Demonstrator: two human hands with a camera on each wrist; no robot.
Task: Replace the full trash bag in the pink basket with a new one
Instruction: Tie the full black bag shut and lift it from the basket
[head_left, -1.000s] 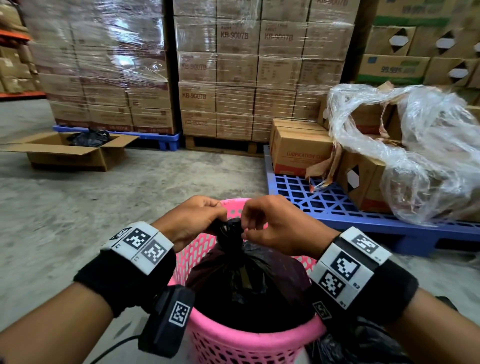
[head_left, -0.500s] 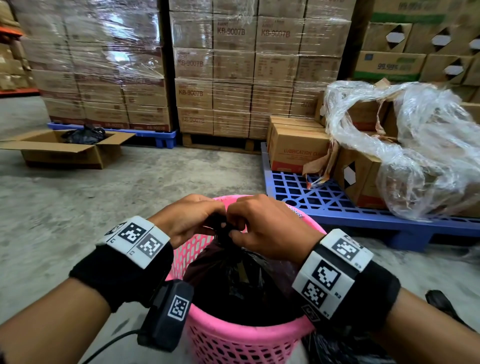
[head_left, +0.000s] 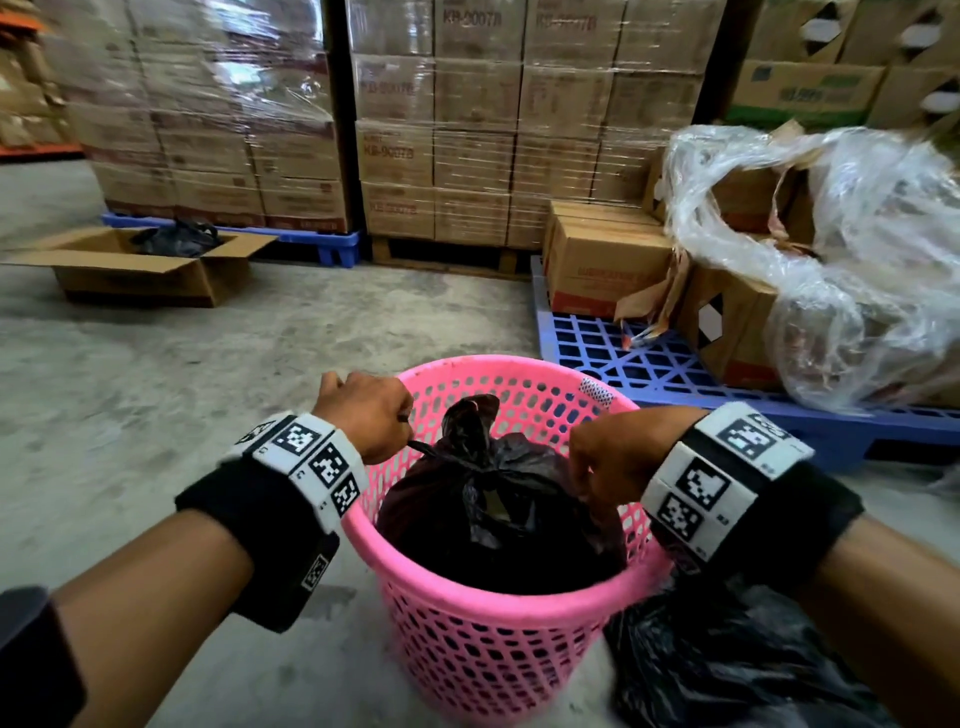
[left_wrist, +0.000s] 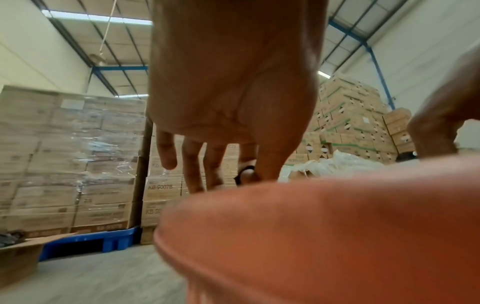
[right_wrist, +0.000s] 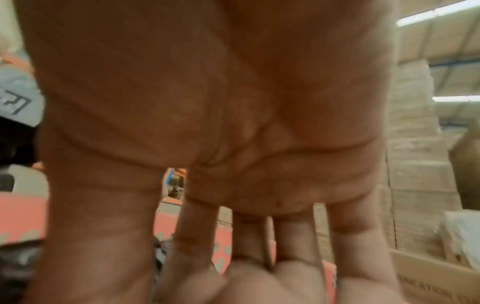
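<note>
The pink basket (head_left: 498, 605) stands on the concrete floor with a full black trash bag (head_left: 498, 519) inside, its neck knotted on top. My left hand (head_left: 402, 418) is at the basket's left rim and pinches a thin black end of the bag that runs taut to the knot. In the left wrist view the left hand (left_wrist: 249, 174) shows thumb and forefinger pinching that black bit above the blurred basket rim (left_wrist: 311, 216). My right hand (head_left: 582, 467) is curled against the bag's right side, gripping the plastic there. The right hand (right_wrist: 259, 267) is blurred in its wrist view, fingers curled.
Another black bag (head_left: 727, 660) lies on the floor at the basket's right. A blue pallet (head_left: 623, 358) with cartons and loose clear wrap (head_left: 857, 260) is behind it. An open cardboard box (head_left: 130, 270) sits at the far left. Wrapped carton stacks (head_left: 467, 130) close the back.
My hands were together at the bag's neck above the basket. Now they have drawn apart to the left and right, and the knot with its tuft shows between them.
</note>
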